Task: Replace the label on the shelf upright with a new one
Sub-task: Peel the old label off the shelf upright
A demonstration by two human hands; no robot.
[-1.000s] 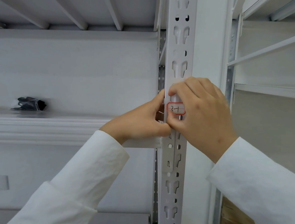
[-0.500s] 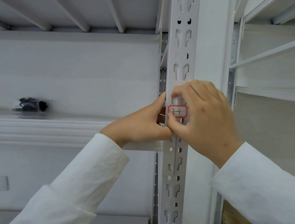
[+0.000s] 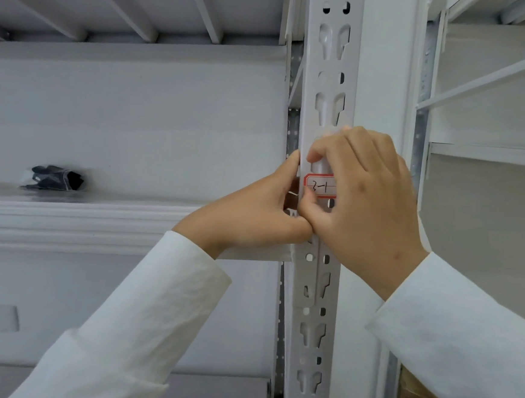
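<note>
A white label (image 3: 320, 187) with a red border and handwritten "3-1" lies on the face of the white slotted shelf upright (image 3: 332, 67). My right hand (image 3: 364, 197) frames it. The bent index fingertip sits just above the label, and the thumb tip is at its lower left corner. The label's right end is hidden under that hand. A translucent strip (image 3: 328, 131) shows on the upright above the fingers. My left hand (image 3: 253, 215) grips the upright's left edge, thumb up along the edge and fingers behind it.
A black item in a clear bag (image 3: 54, 178) lies on the shelf ledge at the left. A second white shelving bay (image 3: 481, 81) with a diagonal brace stands to the right. Brown cardboard (image 3: 411, 388) shows at the bottom right.
My right index finger has lifted slightly above the label, so more of the "3-1" writing shows. My left hand stays on the upright's edge.
</note>
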